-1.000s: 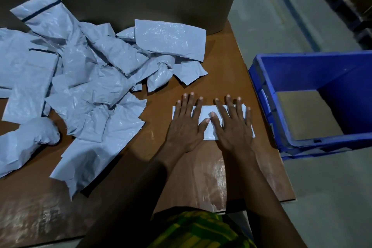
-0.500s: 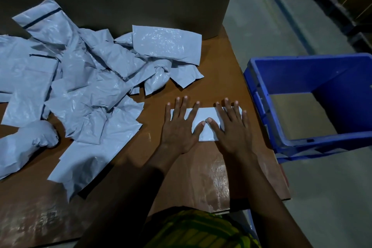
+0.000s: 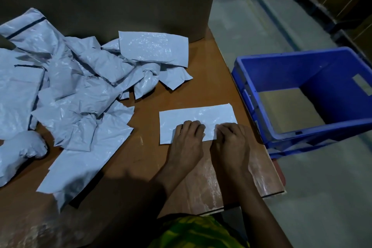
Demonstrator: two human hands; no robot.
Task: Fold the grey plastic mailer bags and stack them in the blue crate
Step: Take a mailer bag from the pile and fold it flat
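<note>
A flat, folded grey mailer (image 3: 198, 116) lies on the brown table (image 3: 211, 62) near its right edge. My left hand (image 3: 186, 143) and my right hand (image 3: 231, 143) sit side by side at the mailer's near edge, with curled fingers pinching that edge. By my right fingers the edge looks slightly raised. A loose pile of crumpled grey mailers (image 3: 66, 90) covers the left half of the table. The blue crate (image 3: 249, 94) stands just right of the table, lower than its top; I see no mailers in it.
A tall dark cardboard wall (image 3: 120, 0) rises behind the table. Grey floor (image 3: 322, 197) lies to the right, with dark pallets and boxes (image 3: 332, 0) at the far right. The table's right edge is close to my right hand.
Both hands were spread flat on the mailer; they have slid back to its near edge and curled their fingers on it. More of the mailer now shows.
</note>
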